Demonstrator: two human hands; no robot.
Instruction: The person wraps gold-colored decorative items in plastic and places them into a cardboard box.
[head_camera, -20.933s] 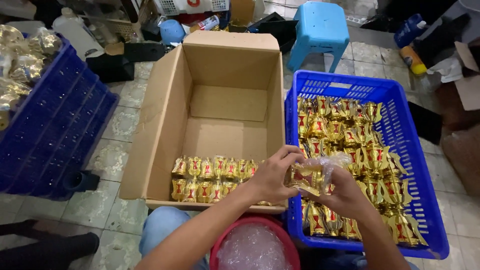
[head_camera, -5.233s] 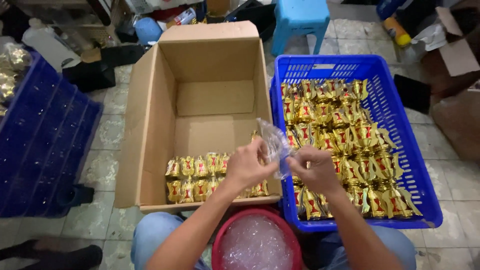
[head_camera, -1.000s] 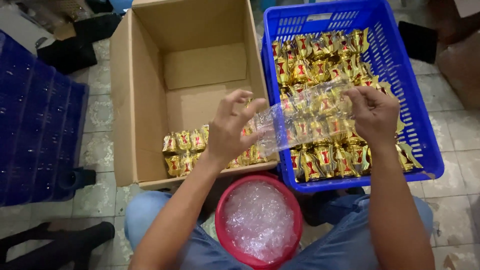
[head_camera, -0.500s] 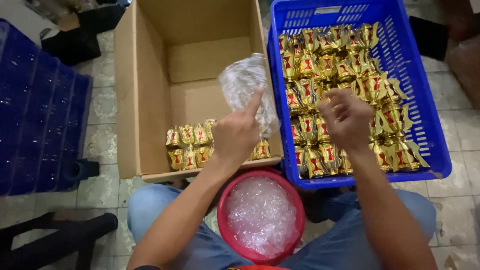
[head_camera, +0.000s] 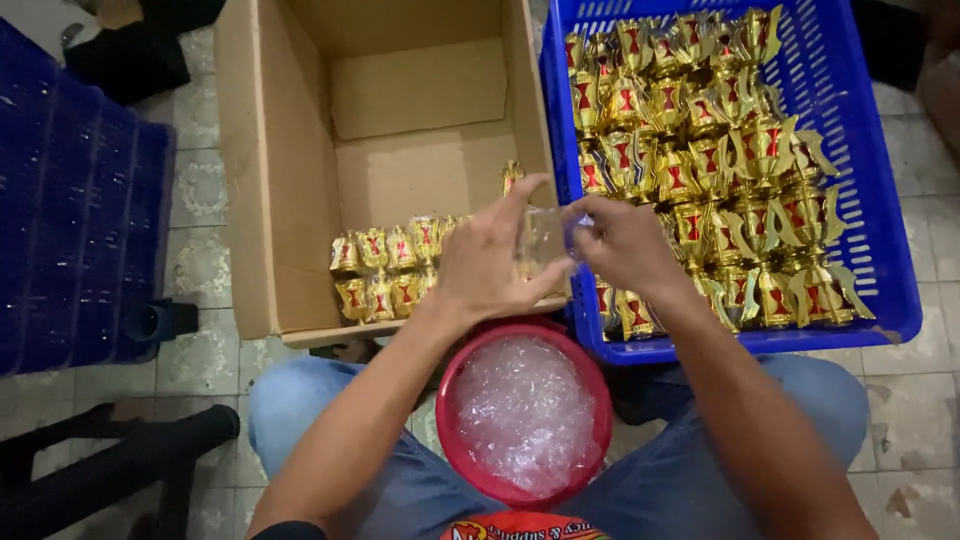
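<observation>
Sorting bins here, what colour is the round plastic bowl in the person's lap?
Red round plastic bowl, head view.

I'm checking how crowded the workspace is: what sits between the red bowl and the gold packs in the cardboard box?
In the head view, the left hand and the box's front wall lie between them.

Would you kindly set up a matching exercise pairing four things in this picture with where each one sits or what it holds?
Things:
1. cardboard box
2. blue crate
3. red bowl
4. clear plastic bag

Places or contents:
A. pinched between the left hand and right hand
B. on the person's lap, filled with crumpled clear plastic
C. packed nearly full with gold wrapped items
D. mostly bare inside, with rows of gold wrapped items along its near edge

Pairs: 1-D, 2-C, 3-B, 4-A
</observation>
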